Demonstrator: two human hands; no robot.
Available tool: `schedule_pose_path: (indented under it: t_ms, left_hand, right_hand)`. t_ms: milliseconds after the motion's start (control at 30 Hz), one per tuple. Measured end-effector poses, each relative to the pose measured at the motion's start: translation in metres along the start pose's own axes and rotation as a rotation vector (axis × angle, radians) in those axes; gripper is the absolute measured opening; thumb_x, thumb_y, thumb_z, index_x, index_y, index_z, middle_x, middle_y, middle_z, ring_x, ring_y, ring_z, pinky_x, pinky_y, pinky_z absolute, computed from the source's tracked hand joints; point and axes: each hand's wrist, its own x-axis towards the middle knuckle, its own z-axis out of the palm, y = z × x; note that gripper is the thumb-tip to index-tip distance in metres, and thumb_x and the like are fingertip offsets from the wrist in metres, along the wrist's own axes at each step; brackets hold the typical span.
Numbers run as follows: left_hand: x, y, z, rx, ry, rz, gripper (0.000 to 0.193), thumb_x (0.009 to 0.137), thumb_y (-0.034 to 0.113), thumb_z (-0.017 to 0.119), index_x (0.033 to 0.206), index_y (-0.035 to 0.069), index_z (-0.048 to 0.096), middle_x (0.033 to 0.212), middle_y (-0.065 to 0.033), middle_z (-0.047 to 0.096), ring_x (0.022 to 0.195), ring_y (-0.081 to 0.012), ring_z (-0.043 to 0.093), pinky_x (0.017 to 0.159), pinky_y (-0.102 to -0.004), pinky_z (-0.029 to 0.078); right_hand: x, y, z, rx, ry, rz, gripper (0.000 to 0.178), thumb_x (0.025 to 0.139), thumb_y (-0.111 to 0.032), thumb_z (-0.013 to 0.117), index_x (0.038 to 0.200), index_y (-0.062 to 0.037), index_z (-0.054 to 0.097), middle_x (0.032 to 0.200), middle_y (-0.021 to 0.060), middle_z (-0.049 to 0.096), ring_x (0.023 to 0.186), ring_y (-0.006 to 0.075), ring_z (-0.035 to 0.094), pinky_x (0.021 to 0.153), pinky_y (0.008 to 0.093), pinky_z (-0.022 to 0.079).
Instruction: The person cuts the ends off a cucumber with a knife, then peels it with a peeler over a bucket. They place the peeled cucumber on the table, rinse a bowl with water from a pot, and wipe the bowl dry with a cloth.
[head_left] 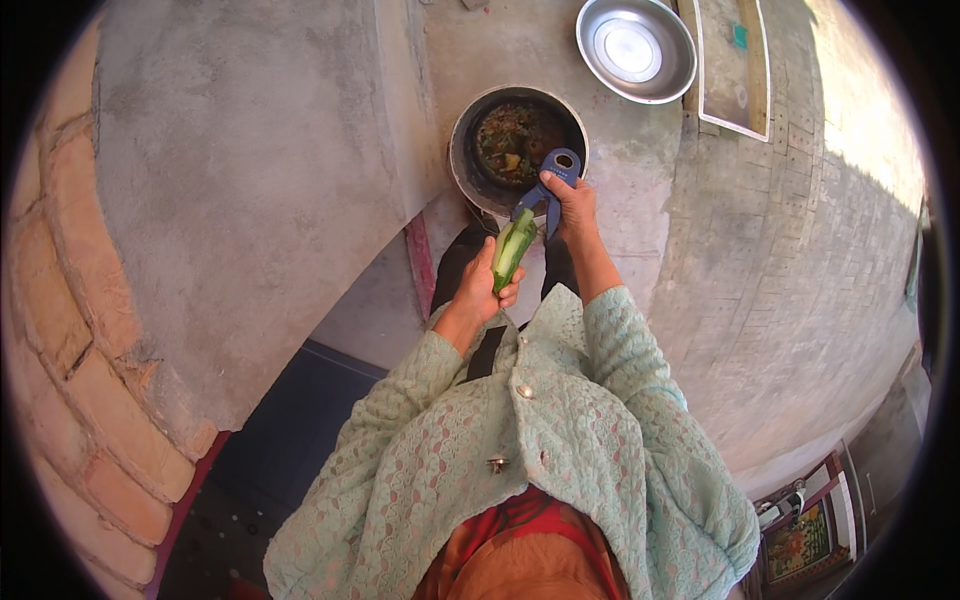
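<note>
A partly peeled cucumber (513,252) shows a pale green stripe along its upper side, with dark skin at the edges. My left hand (480,285) is closed around its lower part. In my right hand (575,208) is a dark blue peeler (559,165), gripped by its wide handle with the thumb on top. The peeler's forked end reaches the cucumber's far end; whether the blade touches the skin I cannot tell. Just beyond both hands stands a round bucket (462,175) with a dark inside, holding brownish and green scraps.
A shiny metal basin (640,50) lies at the far right, beside a white-edged rectangular frame (735,125). To the left a grey concrete wall or ledge (240,180) rises close by, with bricks (110,400) along its outer edge. Paved ground (770,280) stretches to the right.
</note>
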Motion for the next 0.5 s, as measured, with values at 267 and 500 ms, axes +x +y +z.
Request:
schedule_pose_path:
  t_ms: [267, 500]
  left_hand:
    - [-0.016, -0.001, -0.003, 0.107, 0.146, 0.162, 0.056, 0.09, 0.057, 0.034, 0.105, 0.006, 0.05, 0.068, -0.0048, 0.049, 0.046, -0.0087, 0.039, 0.04, -0.0225, 0.032]
    - [0.0, 0.018, -0.001, 0.345, 0.077, 0.265, 0.033, 0.08, 0.032, 0.063, 0.093, 0.005, 0.049, 0.066, 0.0, 0.047, 0.045, -0.0068, 0.04, 0.039, -0.0218, 0.034]
  right_hand:
    - [0.038, -0.001, -0.03, -0.35, 0.199, -0.18, 0.029, 0.07, -0.018, 0.077, 0.087, 0.0009, 0.063, 0.08, 0.0045, 0.064, 0.067, 0.0118, 0.058, 0.064, 0.0264, 0.047]
    - [-0.01, -0.015, 0.022, 0.074, -0.015, -0.152, 0.034, 0.073, -0.016, 0.075, 0.098, -0.0013, 0.058, 0.092, 0.0037, 0.061, 0.082, 0.0121, 0.057, 0.076, 0.0264, 0.046]
